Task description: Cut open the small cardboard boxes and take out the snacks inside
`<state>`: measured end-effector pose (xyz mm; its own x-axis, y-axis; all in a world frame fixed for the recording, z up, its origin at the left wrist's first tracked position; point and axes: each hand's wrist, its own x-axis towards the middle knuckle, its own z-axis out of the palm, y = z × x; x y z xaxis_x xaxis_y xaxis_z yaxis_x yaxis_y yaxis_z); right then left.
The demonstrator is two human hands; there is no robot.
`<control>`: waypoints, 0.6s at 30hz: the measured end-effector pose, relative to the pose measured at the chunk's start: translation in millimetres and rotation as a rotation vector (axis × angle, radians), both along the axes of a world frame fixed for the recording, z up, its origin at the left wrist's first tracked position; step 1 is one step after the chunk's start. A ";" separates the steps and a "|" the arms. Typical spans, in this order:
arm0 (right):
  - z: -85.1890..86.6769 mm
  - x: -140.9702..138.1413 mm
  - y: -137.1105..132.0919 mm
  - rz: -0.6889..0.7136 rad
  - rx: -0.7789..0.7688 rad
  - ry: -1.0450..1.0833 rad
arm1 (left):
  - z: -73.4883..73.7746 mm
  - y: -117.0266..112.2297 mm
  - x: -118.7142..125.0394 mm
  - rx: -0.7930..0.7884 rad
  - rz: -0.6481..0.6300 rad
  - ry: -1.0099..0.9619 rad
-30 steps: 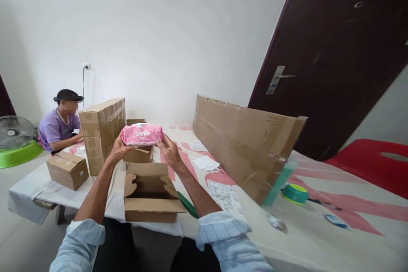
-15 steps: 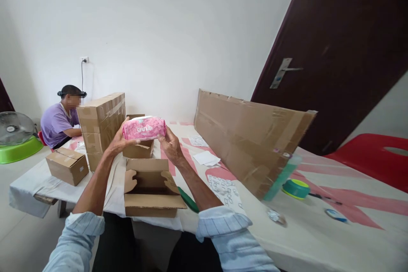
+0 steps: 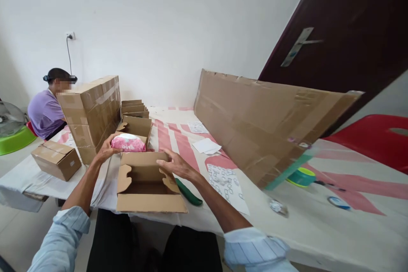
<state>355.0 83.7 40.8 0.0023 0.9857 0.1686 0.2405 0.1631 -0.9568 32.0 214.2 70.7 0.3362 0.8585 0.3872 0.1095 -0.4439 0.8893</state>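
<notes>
My left hand point(image 3: 107, 149) grips the left end of a pink soft pack point(image 3: 129, 143) with white lettering, which looks like a tissue pack. The pack is low, just behind an open cardboard box point(image 3: 148, 204) at the table's front edge. My right hand point(image 3: 177, 164) is off the pack, its fingers apart at the right of the box's back flap; whether they touch it I cannot tell. Nothing shows inside the box, though its floor is partly hidden. A dark green cucumber point(image 3: 190, 193) lies at the box's right side.
Behind are more open boxes point(image 3: 135, 124). Stacked taped cartons point(image 3: 92, 108) and a small closed box point(image 3: 56, 159) stand left, near a seated person point(image 3: 47, 108). A large cardboard panel point(image 3: 255, 123) rises to the right. Papers point(image 3: 207, 146), a tape roll point(image 3: 301, 177) and a red chair point(image 3: 372, 138) are there too.
The pink pack has come down from above the box to behind its back flap, in my left hand. My right hand has let go of it and lowered to the box. The view has shifted slightly.
</notes>
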 end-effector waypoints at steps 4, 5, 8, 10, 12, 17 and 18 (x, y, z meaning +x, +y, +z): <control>-12.4 -4.4 -9.7 0.025 -0.032 0.220 | -40.6 9.0 12.8 -0.026 0.004 -0.012; -14.1 -4.9 -12.6 0.058 -0.069 0.246 | -46.9 10.4 17.1 -0.032 -0.002 -0.014; -19.9 -3.0 -20.7 0.141 -0.181 0.254 | -58.8 12.2 25.9 -0.044 -0.040 -0.011; -24.3 -0.3 -23.5 0.147 -0.203 0.244 | -63.4 12.7 27.0 -0.045 -0.069 -0.002; -27.9 1.7 -24.0 0.144 -0.202 0.247 | -67.6 15.9 25.9 -0.036 -0.079 0.026; -31.9 2.5 -23.0 0.130 -0.224 0.257 | -82.4 47.7 28.3 -0.027 0.014 0.093; -32.3 2.4 -22.9 0.126 -0.232 0.257 | -86.1 56.8 30.0 -0.020 0.037 0.097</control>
<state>357.4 60.9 8.6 -0.1088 0.9928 -0.0499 -0.0208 -0.0524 -0.9984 62.0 271.0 -15.5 0.3394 0.8781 0.3373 0.2110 -0.4206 0.8824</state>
